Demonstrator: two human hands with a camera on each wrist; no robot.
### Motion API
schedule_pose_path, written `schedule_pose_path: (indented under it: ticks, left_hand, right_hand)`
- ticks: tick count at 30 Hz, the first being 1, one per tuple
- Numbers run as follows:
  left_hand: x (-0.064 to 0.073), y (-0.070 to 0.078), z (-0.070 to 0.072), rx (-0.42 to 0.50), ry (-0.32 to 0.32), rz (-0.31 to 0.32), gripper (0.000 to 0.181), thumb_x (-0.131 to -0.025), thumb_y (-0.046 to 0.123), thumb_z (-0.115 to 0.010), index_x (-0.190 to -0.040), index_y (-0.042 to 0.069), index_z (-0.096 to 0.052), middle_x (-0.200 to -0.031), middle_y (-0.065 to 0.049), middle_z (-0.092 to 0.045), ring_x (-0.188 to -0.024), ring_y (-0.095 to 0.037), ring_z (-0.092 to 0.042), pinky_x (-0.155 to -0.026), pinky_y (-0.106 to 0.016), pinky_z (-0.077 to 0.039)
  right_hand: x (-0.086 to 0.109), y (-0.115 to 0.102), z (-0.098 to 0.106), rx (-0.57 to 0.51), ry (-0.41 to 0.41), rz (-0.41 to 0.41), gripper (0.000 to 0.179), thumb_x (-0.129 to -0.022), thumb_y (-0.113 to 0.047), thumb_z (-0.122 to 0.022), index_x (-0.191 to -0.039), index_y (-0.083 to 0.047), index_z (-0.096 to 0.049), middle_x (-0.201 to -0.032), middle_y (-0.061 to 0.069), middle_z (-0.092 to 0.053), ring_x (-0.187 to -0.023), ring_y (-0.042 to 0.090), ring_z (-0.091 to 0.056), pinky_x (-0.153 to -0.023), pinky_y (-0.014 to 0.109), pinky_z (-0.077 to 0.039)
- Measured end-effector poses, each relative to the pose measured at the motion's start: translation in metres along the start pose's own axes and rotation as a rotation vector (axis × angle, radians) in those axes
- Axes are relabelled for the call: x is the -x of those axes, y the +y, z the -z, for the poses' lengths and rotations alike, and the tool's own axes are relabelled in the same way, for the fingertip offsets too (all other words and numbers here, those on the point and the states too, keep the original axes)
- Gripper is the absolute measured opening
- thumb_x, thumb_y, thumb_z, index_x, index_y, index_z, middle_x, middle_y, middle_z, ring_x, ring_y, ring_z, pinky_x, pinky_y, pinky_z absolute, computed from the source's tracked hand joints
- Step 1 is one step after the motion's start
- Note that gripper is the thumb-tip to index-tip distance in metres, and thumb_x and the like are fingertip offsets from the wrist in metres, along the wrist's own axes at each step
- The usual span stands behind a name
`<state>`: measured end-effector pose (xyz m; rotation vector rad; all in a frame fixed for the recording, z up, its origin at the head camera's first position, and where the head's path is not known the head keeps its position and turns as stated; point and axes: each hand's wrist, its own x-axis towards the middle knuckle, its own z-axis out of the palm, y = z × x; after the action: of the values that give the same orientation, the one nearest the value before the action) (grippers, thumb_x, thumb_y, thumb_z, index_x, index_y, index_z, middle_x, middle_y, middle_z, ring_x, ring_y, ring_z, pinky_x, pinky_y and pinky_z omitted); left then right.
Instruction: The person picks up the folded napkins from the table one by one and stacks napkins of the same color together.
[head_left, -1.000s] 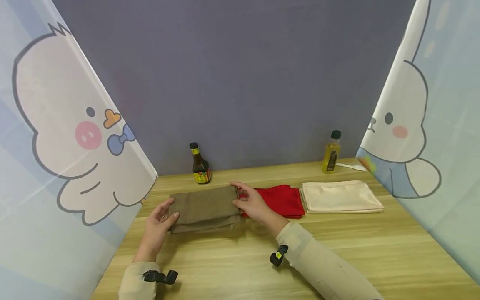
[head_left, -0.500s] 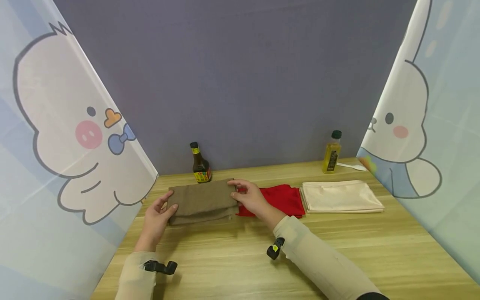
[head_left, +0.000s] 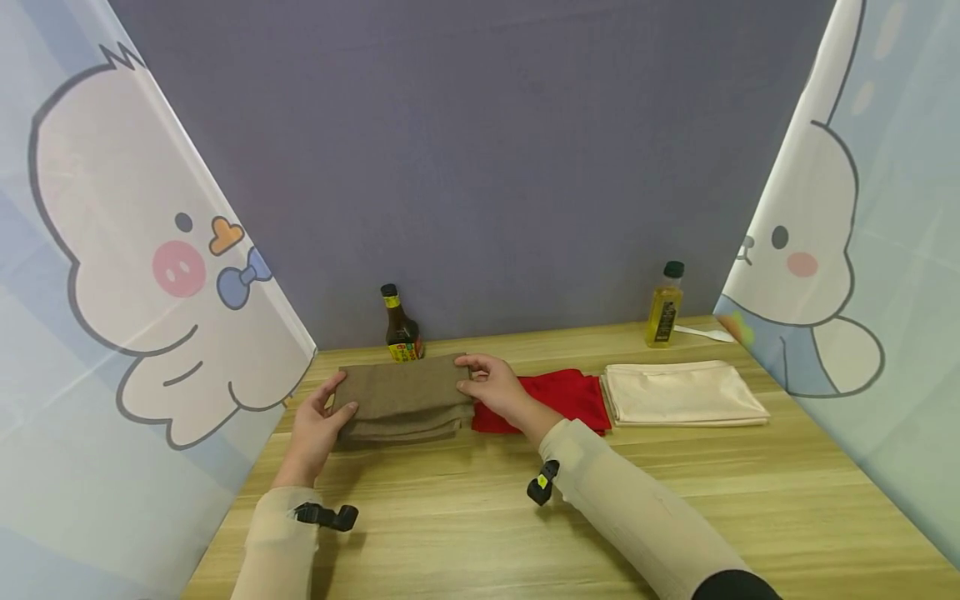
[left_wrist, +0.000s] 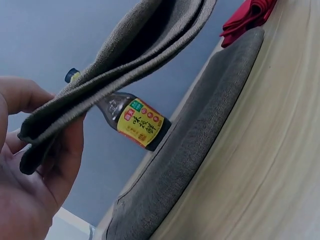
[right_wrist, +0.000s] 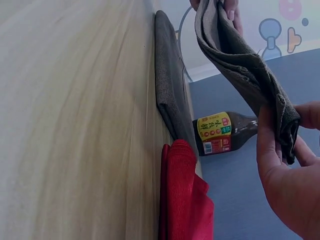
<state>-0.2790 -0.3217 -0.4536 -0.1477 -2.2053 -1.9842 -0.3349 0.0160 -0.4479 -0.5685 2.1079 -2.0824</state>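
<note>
Both hands hold a folded brown cloth (head_left: 405, 387) by its two ends, raised above the table. At its left end my left hand (head_left: 311, 433) pinches the layers between thumb and fingers. The right end is gripped by my right hand (head_left: 498, 392), seen closely in the right wrist view. Beneath, a second folded brown cloth (left_wrist: 185, 145) lies flat on the table, apart from the held one in both wrist views. A folded red cloth (head_left: 566, 400) lies to the right, partly behind my right hand and forearm.
A dark sauce bottle (head_left: 402, 329) stands behind the brown cloths, its base hidden in the head view. On the right lie a folded cream cloth (head_left: 682, 393), an oil bottle (head_left: 663, 308) and a white utensil (head_left: 705, 333). Printed curtains flank the wooden table (head_left: 465, 533).
Both hands have carried the brown cloth farther back and slightly left. It now covers the sauce bottle's base, and more of the red cloth shows.
</note>
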Motion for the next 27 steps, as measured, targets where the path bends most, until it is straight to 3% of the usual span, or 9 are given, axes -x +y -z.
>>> schedule_pose_path:
  ticks: [7, 14, 18, 23, 25, 27]
  left_hand:
    - [-0.001, -0.008, -0.001, -0.031, 0.022, -0.054, 0.068, -0.101, -0.003, -0.065, -0.162, 0.003, -0.036, -0.166, -0.019, -0.03, -0.105, -0.005, -0.064, -0.078, -0.019, -0.056]
    - [-0.002, -0.017, -0.005, -0.021, 0.15, -0.033, 0.067, -0.1, -0.006, -0.066, -0.16, 0.007, -0.04, -0.155, -0.015, -0.042, -0.104, -0.009, -0.063, -0.08, -0.018, -0.054]
    - [-0.004, -0.021, -0.004, -0.028, 0.226, -0.031, 0.063, -0.099, -0.005, -0.068, -0.156, 0.008, -0.046, -0.15, -0.012, -0.046, -0.117, -0.015, -0.055, -0.082, -0.016, -0.051]
    - [-0.005, -0.027, -0.004, -0.059, 0.305, -0.03, 0.052, -0.098, 0.001, -0.073, -0.147, 0.004, -0.057, -0.141, -0.008, -0.05, -0.103, -0.007, -0.061, -0.076, -0.015, -0.053]
    - [-0.004, -0.027, -0.004, -0.06, 0.326, -0.021, 0.048, -0.098, 0.003, -0.074, -0.144, 0.004, -0.059, -0.138, -0.008, -0.051, -0.092, -0.003, -0.064, -0.072, -0.016, -0.054]
    - [-0.004, -0.027, -0.005, -0.058, 0.341, -0.021, 0.046, -0.098, 0.004, -0.074, -0.142, 0.002, -0.061, -0.139, -0.01, -0.052, -0.091, -0.002, -0.064, -0.072, -0.015, -0.053]
  right_hand:
    - [-0.004, 0.001, -0.002, -0.022, -0.048, -0.046, 0.052, -0.095, 0.003, -0.072, -0.144, -0.009, -0.061, -0.14, 0.016, -0.051, -0.085, 0.017, -0.062, -0.069, 0.029, -0.055]
    - [-0.008, 0.004, -0.006, 0.006, -0.052, -0.037, 0.054, -0.094, 0.004, -0.072, -0.145, -0.007, -0.06, -0.139, 0.017, -0.052, -0.091, 0.019, -0.064, -0.068, 0.032, -0.057]
    - [-0.012, 0.006, -0.011, 0.029, -0.047, -0.032, 0.056, -0.094, 0.003, -0.072, -0.147, -0.006, -0.058, -0.137, 0.018, -0.053, -0.094, 0.02, -0.065, -0.068, 0.036, -0.056]
    - [-0.016, 0.008, -0.015, 0.053, -0.043, -0.05, 0.057, -0.094, 0.003, -0.072, -0.148, -0.007, -0.057, -0.139, 0.019, -0.051, -0.098, 0.022, -0.062, -0.073, 0.043, -0.056]
    - [-0.018, 0.01, -0.016, 0.064, -0.046, -0.057, 0.058, -0.094, 0.003, -0.073, -0.149, -0.007, -0.057, -0.138, 0.02, -0.051, -0.1, 0.022, -0.062, -0.074, 0.043, -0.055]
    - [-0.02, 0.012, -0.018, 0.078, -0.047, -0.062, 0.058, -0.094, 0.003, -0.073, -0.149, -0.008, -0.056, -0.137, 0.019, -0.051, -0.099, 0.023, -0.061, -0.073, 0.042, -0.055]
